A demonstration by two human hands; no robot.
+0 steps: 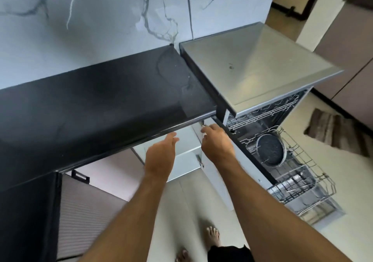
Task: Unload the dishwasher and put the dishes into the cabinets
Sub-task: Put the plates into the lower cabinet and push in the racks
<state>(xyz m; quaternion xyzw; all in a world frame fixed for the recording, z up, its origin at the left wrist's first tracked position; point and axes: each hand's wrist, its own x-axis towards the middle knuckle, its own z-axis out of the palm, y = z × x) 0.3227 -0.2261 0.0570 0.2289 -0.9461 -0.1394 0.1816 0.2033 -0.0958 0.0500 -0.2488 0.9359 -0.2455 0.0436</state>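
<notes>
Black countertop runs across the left, its long axis going left-low to right-high, w/ a grey veined marble wall behind it. Under its front edge sits an open cabinet, pale grey inside, one shelf visible, opening facing the person. Further left below the counter: a ribbed grey front and a small black handle.

Left hand reaches toward the cabinet mouth, fingers straight and relaxed, slightly apart, holding nothing; fingertips just below the counter edge. Right hand is just beside it, at the cabinet's right side near the top hinge; fingers curl forward around the edge there, though blur means I can't tell exactly what they grip or how firmly.

Right of the hands: dishwasher, steel-grey top, door down, opening facing the lower right. Lower rack is pulled out, long axis running out from the machine toward the lower right. Round dark speckled pan stands on edge in the rack near the machine, its face turned toward the camera. Rest of the rack looks like bare wire; upper rack is partly seen inside.

No brands, labels or readable writing anywhere. Bare feet on pale floor tiles at the bottom; striped mat at far right.
</notes>
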